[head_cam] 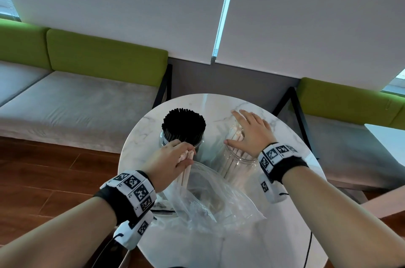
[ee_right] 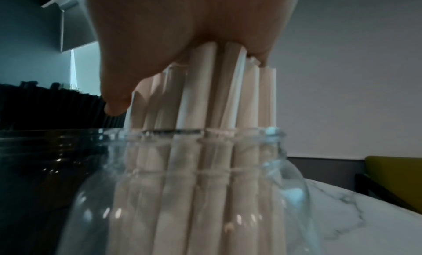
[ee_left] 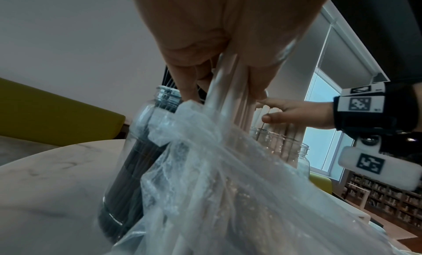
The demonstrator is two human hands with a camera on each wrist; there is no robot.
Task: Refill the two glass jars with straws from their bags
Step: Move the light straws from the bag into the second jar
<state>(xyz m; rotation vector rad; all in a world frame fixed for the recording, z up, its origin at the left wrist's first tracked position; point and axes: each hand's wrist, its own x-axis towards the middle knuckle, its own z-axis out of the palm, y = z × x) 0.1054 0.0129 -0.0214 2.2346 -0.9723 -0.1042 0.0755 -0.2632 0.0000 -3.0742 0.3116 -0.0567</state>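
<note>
A bundle of pale straws (head_cam: pixel 185 163) is gripped in the curled fingers of the left hand (head_cam: pixel 168 163), long axis near upright, lower ends inside the clear plastic bag (head_cam: pixel 210 199). The right hand (head_cam: pixel 249 132), fingers flat and spread, is pressed on upright pale straws in the right jar (head_cam: pixel 237 163). The left jar (head_cam: pixel 183 134) is packed with black straws. Both jars are set toward the far edge of the round marble table (head_cam: pixel 291 136).

Left hand (head_cam: pixel 169 161): fingers curled, gripping a bundle, forearm extended forward. Right hand (head_cam: pixel 249 130): palm down, fingers straight and spread. Both wrists carry marker-covered bands.
</note>
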